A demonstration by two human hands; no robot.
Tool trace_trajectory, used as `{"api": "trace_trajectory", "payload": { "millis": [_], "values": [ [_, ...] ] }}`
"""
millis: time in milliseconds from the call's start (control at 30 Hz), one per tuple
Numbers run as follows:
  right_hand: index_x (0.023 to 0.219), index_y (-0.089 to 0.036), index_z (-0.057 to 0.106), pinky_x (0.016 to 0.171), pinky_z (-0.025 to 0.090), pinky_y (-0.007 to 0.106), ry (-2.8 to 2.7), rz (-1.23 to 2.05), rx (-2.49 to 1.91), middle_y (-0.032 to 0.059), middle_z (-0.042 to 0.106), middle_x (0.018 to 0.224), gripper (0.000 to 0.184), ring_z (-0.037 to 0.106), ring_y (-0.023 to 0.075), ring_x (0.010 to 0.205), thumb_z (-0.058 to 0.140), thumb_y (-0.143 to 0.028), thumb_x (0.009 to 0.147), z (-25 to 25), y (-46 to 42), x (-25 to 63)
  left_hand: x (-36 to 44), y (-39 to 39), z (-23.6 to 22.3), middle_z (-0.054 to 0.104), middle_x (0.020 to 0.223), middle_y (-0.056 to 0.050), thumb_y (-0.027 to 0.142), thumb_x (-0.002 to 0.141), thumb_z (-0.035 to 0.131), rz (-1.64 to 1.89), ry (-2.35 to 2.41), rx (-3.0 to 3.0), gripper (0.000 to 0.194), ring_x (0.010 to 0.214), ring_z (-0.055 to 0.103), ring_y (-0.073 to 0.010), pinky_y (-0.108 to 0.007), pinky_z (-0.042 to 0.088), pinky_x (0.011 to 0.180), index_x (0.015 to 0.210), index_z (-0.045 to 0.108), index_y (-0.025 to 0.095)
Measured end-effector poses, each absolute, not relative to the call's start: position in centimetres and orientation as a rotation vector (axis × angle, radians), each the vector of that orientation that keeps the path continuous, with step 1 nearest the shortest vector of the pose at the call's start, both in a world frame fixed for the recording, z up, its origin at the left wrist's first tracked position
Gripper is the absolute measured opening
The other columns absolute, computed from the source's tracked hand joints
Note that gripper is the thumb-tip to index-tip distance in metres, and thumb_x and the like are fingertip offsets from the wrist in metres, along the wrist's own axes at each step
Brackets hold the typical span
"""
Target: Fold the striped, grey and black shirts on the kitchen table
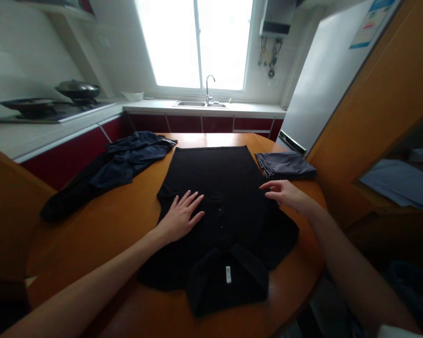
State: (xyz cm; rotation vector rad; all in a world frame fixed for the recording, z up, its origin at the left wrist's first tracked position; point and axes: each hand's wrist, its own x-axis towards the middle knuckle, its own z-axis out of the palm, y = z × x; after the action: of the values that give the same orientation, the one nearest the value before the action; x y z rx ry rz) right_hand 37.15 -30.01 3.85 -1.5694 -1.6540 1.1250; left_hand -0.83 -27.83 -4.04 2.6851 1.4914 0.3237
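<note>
A black collared shirt [215, 173] lies spread out on the wooden table, its collar towards me and its hem towards the window. A small white label shows inside the collar, and the front has a short button placket. My left hand [179, 219] rests flat on the shirt's left part, fingers spread. My right hand [284, 195] is at the shirt's right side, near where the sleeve begins. Its index finger is stretched out and the thumb is bent below it, slightly apart. Whether those fingertips touch the cloth is hard to make out.
A heap of dark clothes [127, 159] lies on the left of the table [123, 234]. A folded grey garment [285, 164] sits at the far right. Beyond are a sink [197, 104], a stove with pans [77, 89] and a fridge [320, 70].
</note>
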Motion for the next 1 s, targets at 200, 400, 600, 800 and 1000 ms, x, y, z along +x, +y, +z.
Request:
{"api": "trace_trajectory", "payload": {
  "millis": [200, 400, 600, 800, 1000],
  "values": [
    [0.120, -0.014, 0.066, 0.058, 0.054, 0.024, -1.728, 1.324, -1.392, 0.0091, 0.076, 0.095, 0.039, 0.069, 0.0152, 0.071, 0.067, -0.027, 0.084, 2.4, -26.7, 34.2, -1.0, -27.8, -4.3, 0.033, 0.162, -0.007, 0.054, 0.103, 0.036, 0.319, 1.481, 2.681, 0.061, 0.153, 0.020, -0.0313, -0.061, 0.020, 0.120, 0.156, 0.036, 0.025],
    [0.108, -0.014, 0.072, 0.077, 0.054, 0.031, -1.995, 0.685, -1.267, 0.0084, 0.076, 0.097, 0.030, 0.069, 0.0184, 0.084, 0.064, -0.033, 0.086, 2.1, -23.4, 37.8, -1.1, -27.4, -3.6, 0.042, 0.157, -0.009, 0.045, 0.103, 0.038, 0.458, 1.404, 2.687, 0.050, 0.150, 0.028, -0.0300, -0.061, 0.023, 0.119, 0.148, 0.047, 0.025],
    [0.101, -0.016, 0.075, 0.076, 0.051, 0.031, -2.049, 0.495, -1.327, 0.0068, 0.076, 0.094, 0.028, 0.067, 0.0191, 0.082, 0.059, -0.036, 0.089, 0.0, -22.0, 39.6, -3.2, -26.1, 1.8, 0.066, 0.130, -0.008, 0.041, 0.102, 0.042, 0.829, 1.277, 2.566, 0.039, 0.118, 0.063, -0.0232, -0.041, 0.049, 0.105, 0.128, 0.064, 0.024],
    [0.102, -0.016, 0.075, 0.075, 0.049, 0.030, -2.045, 0.483, -1.358, 0.0069, 0.076, 0.093, 0.030, 0.067, 0.0200, 0.080, 0.059, -0.038, 0.091, -1.9, -21.8, 40.7, -3.3, -25.9, 7.2, 0.074, 0.107, -0.007, 0.045, 0.098, 0.053, 1.050, 1.349, 2.493, 0.033, 0.092, 0.070, -0.0205, -0.030, 0.056, 0.077, 0.112, 0.071, 0.021],
    [0.101, -0.016, 0.075, 0.076, 0.049, 0.029, -2.076, 0.528, -1.408, 0.0064, 0.076, 0.094, 0.027, 0.067, 0.0197, 0.082, 0.060, -0.035, 0.090, -2.9, -21.6, 41.2, 4.6, -28.0, 6.0, 0.071, 0.109, -0.004, 0.032, 0.099, 0.056, 0.571, 0.863, 2.730, 0.021, 0.100, 0.067, -0.0184, -0.028, 0.051, 0.088, 0.110, 0.073, 0.026]
  ]
}}
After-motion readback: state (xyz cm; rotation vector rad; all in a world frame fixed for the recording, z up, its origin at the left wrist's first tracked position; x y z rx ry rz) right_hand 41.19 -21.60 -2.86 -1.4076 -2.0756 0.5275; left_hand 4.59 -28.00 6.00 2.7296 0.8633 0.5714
